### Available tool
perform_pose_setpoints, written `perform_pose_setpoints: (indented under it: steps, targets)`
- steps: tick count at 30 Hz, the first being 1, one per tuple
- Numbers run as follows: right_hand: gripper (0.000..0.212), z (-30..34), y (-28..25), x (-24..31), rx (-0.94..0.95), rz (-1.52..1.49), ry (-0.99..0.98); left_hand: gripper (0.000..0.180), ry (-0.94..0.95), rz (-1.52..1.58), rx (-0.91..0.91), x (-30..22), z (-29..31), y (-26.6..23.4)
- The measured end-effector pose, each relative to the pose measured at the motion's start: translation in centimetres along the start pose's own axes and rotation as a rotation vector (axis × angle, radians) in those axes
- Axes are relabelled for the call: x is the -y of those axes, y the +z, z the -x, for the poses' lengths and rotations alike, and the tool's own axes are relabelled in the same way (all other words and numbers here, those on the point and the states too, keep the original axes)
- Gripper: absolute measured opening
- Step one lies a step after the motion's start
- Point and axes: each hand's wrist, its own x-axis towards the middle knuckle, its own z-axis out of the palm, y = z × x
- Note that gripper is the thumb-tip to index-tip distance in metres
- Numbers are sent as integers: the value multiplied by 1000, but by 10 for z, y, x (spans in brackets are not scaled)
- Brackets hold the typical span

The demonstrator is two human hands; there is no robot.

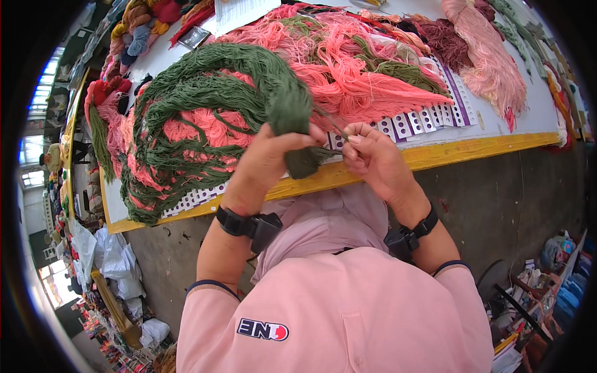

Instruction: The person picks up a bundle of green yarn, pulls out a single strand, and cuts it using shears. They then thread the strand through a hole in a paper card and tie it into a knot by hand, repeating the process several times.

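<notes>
Dark green yarn hank point(249, 81), thick and looped, lies draped over the white bench point(535, 112) edge with its bunched end gripped in the left hand point(267, 158), fingers closed round it just above the yellow bench rim point(472, 149). Right hand point(373, 155) pinched shut on a single thin green strand point(329, 121) pulled taut from the hank. Step in hand looks like separating or drawing out one thread; the next move likely needs a steady pinch and a clean pull so the strand does not snag the loops. Pink yarn pile point(348, 68) spreads behind, touching the green hank, over a purple-and-white sample card strip point(429, 118). No real containers on the bench; bags and boxes on the floor point(559, 261) at right, contents too small to tell.
</notes>
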Motion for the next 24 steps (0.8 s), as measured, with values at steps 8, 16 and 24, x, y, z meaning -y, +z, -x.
perform_pose_setpoints:
  steps: [8, 16, 24]
  targets:
    - [14, 20, -6, 44, -190, 703, -325, 40, 466, 1050, 152, -75, 19, -117]
    - [30, 97, -160, 225, 130, -117, -616, 28, 718, 593, -426, -205, 108, -387]
    - [23, 179, -187, 319, -882, 870, -1028, 5, 720, -592, -478, -170, 40, -187]
